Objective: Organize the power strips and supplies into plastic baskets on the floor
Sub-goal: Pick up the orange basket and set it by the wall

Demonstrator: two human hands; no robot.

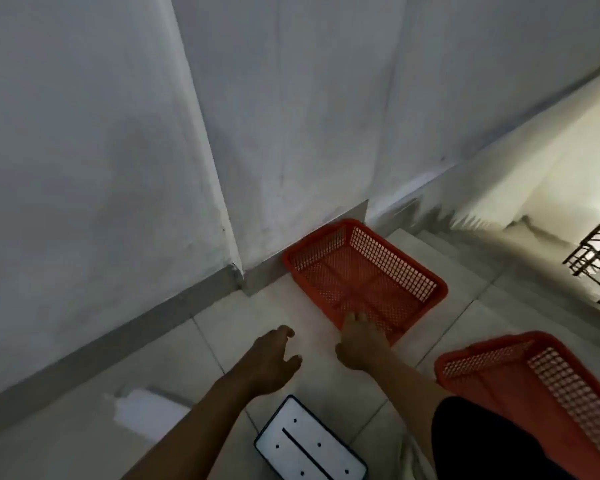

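An empty red mesh basket (395,268) sits on the tiled floor against the wall corner. My right hand (361,344) reaches to its near rim, fingers curled over the edge. My left hand (274,362) hovers over the floor to the left of it, fingers spread and holding nothing. A second red basket (551,382) lies at the lower right, partly hidden by my dark-clothed leg. A flat white power strip (309,445) with a dark rim, several small holes and a slot lies on the floor below my hands.
A blurred white object (146,410) rests on the floor at the lower left. Grey walls and a skirting board (118,334) close the left and far sides. A dark metal railing (596,258) stands at the right, beside descending stairs.
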